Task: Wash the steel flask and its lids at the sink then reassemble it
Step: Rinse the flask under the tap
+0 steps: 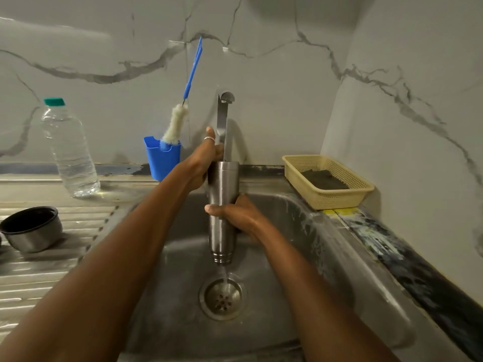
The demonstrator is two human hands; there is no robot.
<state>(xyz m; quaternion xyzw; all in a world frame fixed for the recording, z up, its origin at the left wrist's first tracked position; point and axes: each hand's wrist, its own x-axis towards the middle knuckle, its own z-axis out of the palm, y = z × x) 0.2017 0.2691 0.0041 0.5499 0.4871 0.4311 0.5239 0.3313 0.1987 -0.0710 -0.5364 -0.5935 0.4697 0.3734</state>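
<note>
Fingers [213,209] curled round flask [223,184], held mouth-down

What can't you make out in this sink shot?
Head view:
inside the steel flask: mouth faces downward.
fingertips of the right hand: behind the flask.
dark thing beside the steel lid: cut by left edge.
outlet of the tap: behind the flask.

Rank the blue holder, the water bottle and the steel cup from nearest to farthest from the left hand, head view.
1. Blue holder, just left of the left hand, by the wall.
2. Water bottle, farther left on the counter.
3. Steel cup, far left on the drainboard.
</note>
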